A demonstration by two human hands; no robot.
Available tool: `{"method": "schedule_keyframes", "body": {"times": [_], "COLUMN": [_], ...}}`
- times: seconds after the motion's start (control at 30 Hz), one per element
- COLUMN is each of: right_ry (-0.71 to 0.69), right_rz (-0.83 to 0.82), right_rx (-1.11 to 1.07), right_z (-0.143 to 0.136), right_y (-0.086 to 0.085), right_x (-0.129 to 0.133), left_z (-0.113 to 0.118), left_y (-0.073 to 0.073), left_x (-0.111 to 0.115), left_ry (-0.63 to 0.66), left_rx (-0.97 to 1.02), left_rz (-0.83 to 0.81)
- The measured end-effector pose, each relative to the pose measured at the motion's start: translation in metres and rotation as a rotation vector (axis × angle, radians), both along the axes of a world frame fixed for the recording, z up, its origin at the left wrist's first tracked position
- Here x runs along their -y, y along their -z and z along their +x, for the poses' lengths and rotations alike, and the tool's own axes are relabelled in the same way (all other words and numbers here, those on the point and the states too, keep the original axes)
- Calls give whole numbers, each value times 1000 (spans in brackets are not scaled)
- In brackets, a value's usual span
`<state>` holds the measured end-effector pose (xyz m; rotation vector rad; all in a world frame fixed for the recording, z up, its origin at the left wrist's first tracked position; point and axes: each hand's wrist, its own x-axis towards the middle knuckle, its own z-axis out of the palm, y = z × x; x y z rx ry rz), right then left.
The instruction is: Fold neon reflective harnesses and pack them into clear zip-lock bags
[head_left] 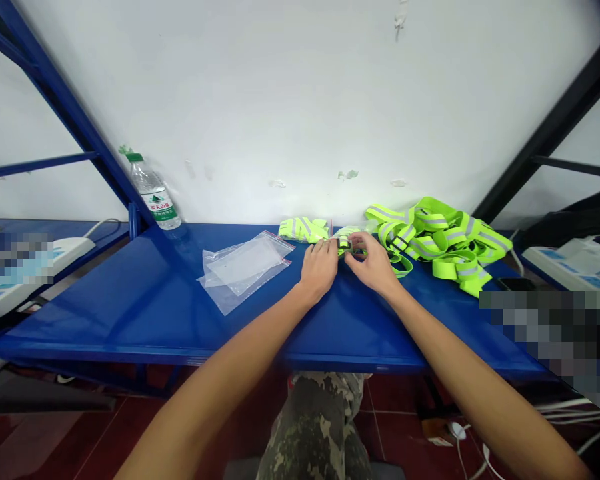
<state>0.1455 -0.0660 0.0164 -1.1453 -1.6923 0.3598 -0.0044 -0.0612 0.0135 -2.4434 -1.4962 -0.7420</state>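
Note:
Both hands meet at the middle of the blue table, around a neon-yellow strap with a black buckle [344,244]. My left hand [321,265] has its fingers pressed together at the buckle's left side. My right hand [371,261] closes its thumb and fingers on the right side of the same strap. Just behind them lies a folded yellow reflective strap in a clear bag [304,229]. Clear zip bags [247,267] are stacked to the left of my hands. To the right, a loose heap of yellow straps with grey stripes [435,233] lies against the wall.
A water bottle [156,197] stands at the back left of the blue table [130,300]. Blue frame bars rise at the left, dark bars at the right. White power strips lie on both sides, and a dark phone [516,285] rests at the right.

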Motion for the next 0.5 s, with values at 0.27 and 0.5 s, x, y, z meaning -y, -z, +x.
{"method": "schedule_keyframes", "body": {"times": [0.27, 0.5], "right_ry": [-66, 58], "right_rz": [-72, 124], "right_rx": [-196, -141], "right_z": [6, -4], "right_y": [-6, -14], "right_x": [2, 14], "left_z": [-2, 3], "left_y": [-1, -3], "left_x": [-2, 5], "left_ry": [54, -8], "left_rx": [-5, -33], "left_rz": [18, 91]}}
